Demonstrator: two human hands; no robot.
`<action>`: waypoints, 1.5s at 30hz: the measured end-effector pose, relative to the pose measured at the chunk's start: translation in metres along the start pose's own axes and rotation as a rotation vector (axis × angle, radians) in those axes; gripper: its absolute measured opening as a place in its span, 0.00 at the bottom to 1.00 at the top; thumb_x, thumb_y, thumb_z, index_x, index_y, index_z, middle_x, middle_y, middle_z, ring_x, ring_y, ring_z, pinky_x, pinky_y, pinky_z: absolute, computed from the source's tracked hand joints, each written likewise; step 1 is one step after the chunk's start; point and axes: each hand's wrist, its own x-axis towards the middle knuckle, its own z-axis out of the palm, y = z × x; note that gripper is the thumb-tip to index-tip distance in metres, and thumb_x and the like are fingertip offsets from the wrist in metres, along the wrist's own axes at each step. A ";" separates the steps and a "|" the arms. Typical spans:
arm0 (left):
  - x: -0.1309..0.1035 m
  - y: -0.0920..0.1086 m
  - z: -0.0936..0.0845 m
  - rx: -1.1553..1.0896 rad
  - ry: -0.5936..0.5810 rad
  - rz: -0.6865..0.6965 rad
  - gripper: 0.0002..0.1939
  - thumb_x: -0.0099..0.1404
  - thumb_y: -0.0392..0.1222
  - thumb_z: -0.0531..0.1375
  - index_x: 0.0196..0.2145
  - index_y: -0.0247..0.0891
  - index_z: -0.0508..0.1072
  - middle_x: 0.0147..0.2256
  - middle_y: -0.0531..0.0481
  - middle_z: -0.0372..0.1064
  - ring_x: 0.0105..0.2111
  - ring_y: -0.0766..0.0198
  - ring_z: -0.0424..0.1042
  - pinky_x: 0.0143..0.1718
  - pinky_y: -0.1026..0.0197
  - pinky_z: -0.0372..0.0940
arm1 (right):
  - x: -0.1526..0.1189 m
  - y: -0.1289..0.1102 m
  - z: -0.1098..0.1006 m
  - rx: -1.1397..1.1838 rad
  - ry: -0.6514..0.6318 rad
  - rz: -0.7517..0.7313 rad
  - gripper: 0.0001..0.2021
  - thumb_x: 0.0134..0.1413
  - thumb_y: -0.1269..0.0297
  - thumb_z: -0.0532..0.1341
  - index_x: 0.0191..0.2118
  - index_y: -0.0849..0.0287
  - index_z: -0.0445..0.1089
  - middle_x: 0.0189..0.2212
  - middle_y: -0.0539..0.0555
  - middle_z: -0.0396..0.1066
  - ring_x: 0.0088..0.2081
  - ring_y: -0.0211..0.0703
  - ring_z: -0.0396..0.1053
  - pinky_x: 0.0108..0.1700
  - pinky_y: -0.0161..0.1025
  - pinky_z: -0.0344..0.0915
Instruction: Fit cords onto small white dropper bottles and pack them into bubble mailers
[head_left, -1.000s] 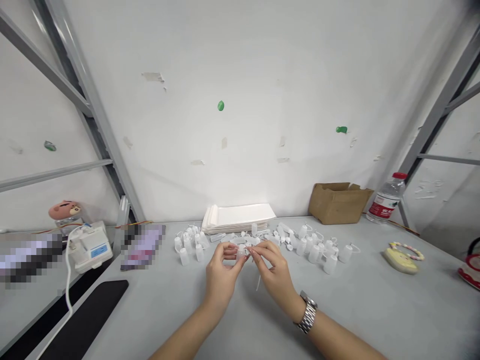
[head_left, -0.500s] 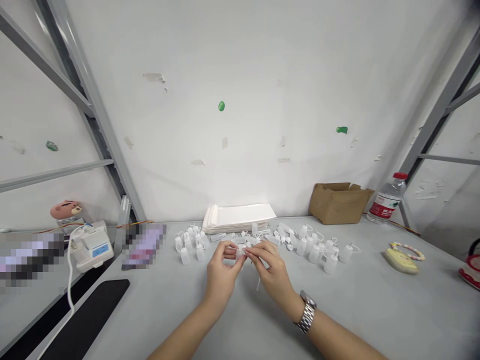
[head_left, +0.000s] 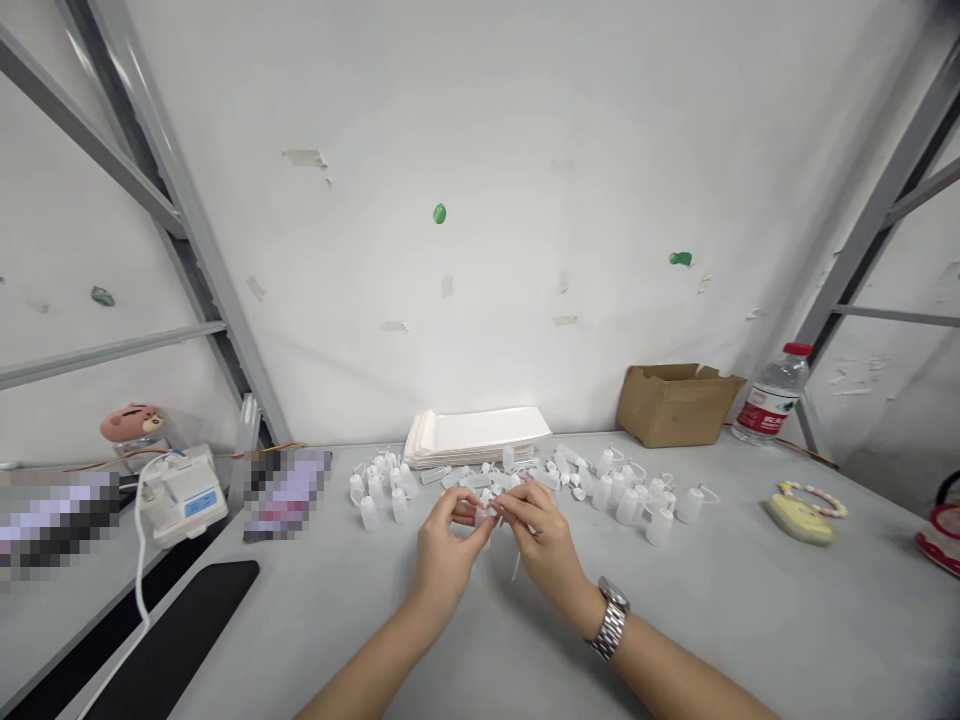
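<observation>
Over the middle of the grey table, my left hand [head_left: 448,540] is closed round a small translucent white bottle [head_left: 484,514], gripped between thumb and fingers. My right hand [head_left: 545,535] touches the bottle's top with pinched fingertips. From under it hangs a thin white strap [head_left: 516,567]; whatever is on its upper end is hidden by the fingers. Just beyond my hands lie loose white caps and clear small parts [head_left: 517,470]. Similar white bottles stand in a left group [head_left: 376,490] and a right group [head_left: 626,503], several with looped straps.
Behind the parts is a stack of white sheets [head_left: 480,432]. A cardboard box [head_left: 675,408] and a red-capped water bottle [head_left: 772,393] stand back right, with a yellow pouch [head_left: 799,520] nearer. On the left are a blurred purple item [head_left: 289,495], a power strip [head_left: 187,490] and a black mat [head_left: 187,630].
The bottle in my left hand has dipped slightly, and my right fingertips have shifted a little at its top. The view has shifted slightly; the standing bottles are unchanged.
</observation>
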 end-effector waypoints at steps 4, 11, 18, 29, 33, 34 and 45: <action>0.000 0.000 0.001 -0.030 -0.027 -0.017 0.10 0.49 0.44 0.61 0.27 0.40 0.64 0.25 0.55 0.64 0.26 0.66 0.67 0.29 0.64 0.63 | 0.001 0.000 -0.001 0.014 -0.009 0.014 0.12 0.55 0.71 0.53 0.35 0.50 0.72 0.27 0.51 0.67 0.32 0.42 0.64 0.44 0.47 0.58; 0.002 0.000 0.002 -0.132 0.017 -0.023 0.14 0.49 0.45 0.63 0.30 0.40 0.62 0.28 0.54 0.63 0.30 0.66 0.67 0.29 0.65 0.65 | 0.006 -0.006 -0.007 0.117 0.040 0.149 0.09 0.55 0.64 0.54 0.33 0.53 0.72 0.27 0.52 0.68 0.34 0.43 0.64 0.40 0.43 0.60; 0.002 0.001 0.002 -0.176 -0.003 -0.067 0.16 0.47 0.45 0.64 0.31 0.39 0.62 0.29 0.51 0.65 0.33 0.64 0.67 0.29 0.65 0.66 | 0.007 -0.004 -0.006 0.109 0.072 0.134 0.09 0.56 0.62 0.54 0.32 0.54 0.72 0.28 0.53 0.68 0.34 0.43 0.64 0.40 0.43 0.60; 0.002 0.003 0.001 -0.223 -0.009 -0.105 0.17 0.46 0.46 0.65 0.30 0.38 0.63 0.29 0.50 0.67 0.33 0.62 0.68 0.27 0.64 0.66 | 0.004 -0.002 -0.005 0.074 0.071 0.103 0.07 0.55 0.67 0.55 0.32 0.54 0.71 0.28 0.51 0.69 0.34 0.43 0.64 0.40 0.42 0.60; 0.002 0.002 0.001 -0.280 -0.035 -0.143 0.17 0.46 0.46 0.65 0.30 0.38 0.63 0.30 0.50 0.66 0.33 0.63 0.69 0.26 0.65 0.66 | 0.004 -0.001 -0.004 0.068 0.074 0.105 0.07 0.55 0.68 0.55 0.32 0.55 0.71 0.28 0.51 0.68 0.35 0.43 0.64 0.40 0.42 0.59; 0.003 0.002 0.001 -0.312 -0.042 -0.160 0.17 0.46 0.46 0.65 0.30 0.38 0.63 0.30 0.51 0.67 0.33 0.62 0.69 0.26 0.65 0.66 | 0.004 -0.001 -0.004 0.069 0.074 0.116 0.07 0.55 0.67 0.55 0.31 0.55 0.71 0.28 0.52 0.68 0.35 0.43 0.64 0.40 0.42 0.59; 0.007 0.002 -0.002 -0.523 -0.098 -0.222 0.17 0.49 0.44 0.64 0.33 0.39 0.62 0.30 0.50 0.71 0.32 0.62 0.72 0.30 0.60 0.68 | 0.005 -0.002 -0.006 0.099 0.048 0.147 0.08 0.56 0.65 0.54 0.36 0.53 0.71 0.31 0.53 0.65 0.36 0.43 0.64 0.40 0.43 0.61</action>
